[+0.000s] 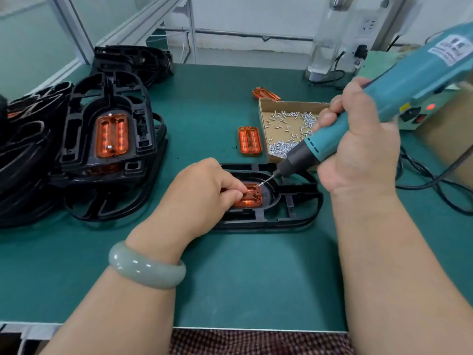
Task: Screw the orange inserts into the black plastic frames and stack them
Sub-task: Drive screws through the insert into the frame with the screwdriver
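A green mat (230, 265) is covering a workbench framed by pale aluminium rails, with a glass bottle (330, 34) and a power box (422, 114) sitting along its far right edge.

In the head view, the job is looking partly done. To the left, a stack of finished frames (107, 155) is sitting on the mat, and the top one is showing a fitted insert (111, 135) with a bright screw at each end. More black frames (130, 62) are lying heaped behind it, and whether those are finished or waiting I cannot tell. Two loose inserts are waiting on the mat, one (249, 139) just beside the cardboard tray (263, 116) of screws (289, 129) and another (265, 94) behind it, so at least two more assemblies are probably left, plus stacking the present one.

The black frame (294, 201) in hand is lying flat in the middle of the mat, with the orange insert (252, 197) seated in its oval recess. The left hand (202, 190), wearing a pale green bangle (146, 267) at the wrist, is curling its fingers down onto the insert's near end, pinning it in place. The right hand (358, 139) is wrapping fully round the teal electric screwdriver (399, 88), tilting it so the bit is carrying a small screw (263, 182) to the insert's far end. The screw appears to be touching or just above its hole, not yet driven home. Whether the hidden near end is already fastened I cannot tell.
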The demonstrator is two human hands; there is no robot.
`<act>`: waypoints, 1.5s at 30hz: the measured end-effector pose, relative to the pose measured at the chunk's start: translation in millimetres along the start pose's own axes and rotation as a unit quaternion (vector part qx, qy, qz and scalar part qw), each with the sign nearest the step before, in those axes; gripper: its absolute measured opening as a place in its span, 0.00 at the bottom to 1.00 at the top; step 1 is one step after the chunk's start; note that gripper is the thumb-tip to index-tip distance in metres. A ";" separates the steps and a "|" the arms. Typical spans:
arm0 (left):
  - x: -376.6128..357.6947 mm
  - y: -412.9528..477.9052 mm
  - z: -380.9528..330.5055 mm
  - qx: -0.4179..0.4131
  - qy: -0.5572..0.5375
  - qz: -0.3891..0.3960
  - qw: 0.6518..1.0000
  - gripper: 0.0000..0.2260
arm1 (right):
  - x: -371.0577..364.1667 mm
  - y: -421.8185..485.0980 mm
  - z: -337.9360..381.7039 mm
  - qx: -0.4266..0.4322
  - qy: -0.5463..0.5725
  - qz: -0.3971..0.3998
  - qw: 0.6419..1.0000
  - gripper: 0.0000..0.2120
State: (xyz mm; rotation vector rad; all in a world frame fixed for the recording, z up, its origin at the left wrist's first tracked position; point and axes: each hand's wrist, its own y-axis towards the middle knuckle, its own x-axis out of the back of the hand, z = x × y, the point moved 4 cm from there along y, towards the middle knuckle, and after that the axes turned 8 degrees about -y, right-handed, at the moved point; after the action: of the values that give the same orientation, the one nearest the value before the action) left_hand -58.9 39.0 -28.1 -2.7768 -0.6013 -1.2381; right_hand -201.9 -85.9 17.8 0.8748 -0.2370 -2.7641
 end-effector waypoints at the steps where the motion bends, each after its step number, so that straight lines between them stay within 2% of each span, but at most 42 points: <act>1: 0.0 0.2 0.0 -0.001 0.001 0.000 1.000 0.06 | -0.8 -0.6 0.8 0.004 -0.004 0.004 1.000 0.06; 22: 0.3 1.1 -0.6 -0.011 0.001 -0.008 1.000 0.05 | -13.1 -8.5 1.6 0.043 -0.088 0.050 0.994 0.08; 26: -0.9 1.7 -2.5 -0.019 0.021 -0.011 1.000 0.06 | -23.0 -12.7 5.1 0.062 -0.111 0.089 0.988 0.09; 31: -0.8 2.7 -2.4 -0.023 0.026 -0.017 0.999 0.06 | -43.4 -17.1 4.8 0.092 -0.196 0.161 0.963 0.09; 37: -1.4 4.0 -3.9 -0.034 0.029 -0.011 0.999 0.06 | -60.3 -14.4 -2.8 0.055 -0.201 0.220 0.953 0.07; 45: -3.9 7.0 -4.3 -0.033 0.034 -0.001 0.999 0.05 | -57.5 -14.3 -4.7 0.033 -0.134 0.254 0.957 0.06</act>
State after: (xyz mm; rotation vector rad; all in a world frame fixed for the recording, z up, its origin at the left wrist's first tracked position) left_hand -61.8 30.4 -27.2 -2.7736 -0.5693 -1.3714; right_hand -155.9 -57.1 42.2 0.3738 -0.5231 -2.3830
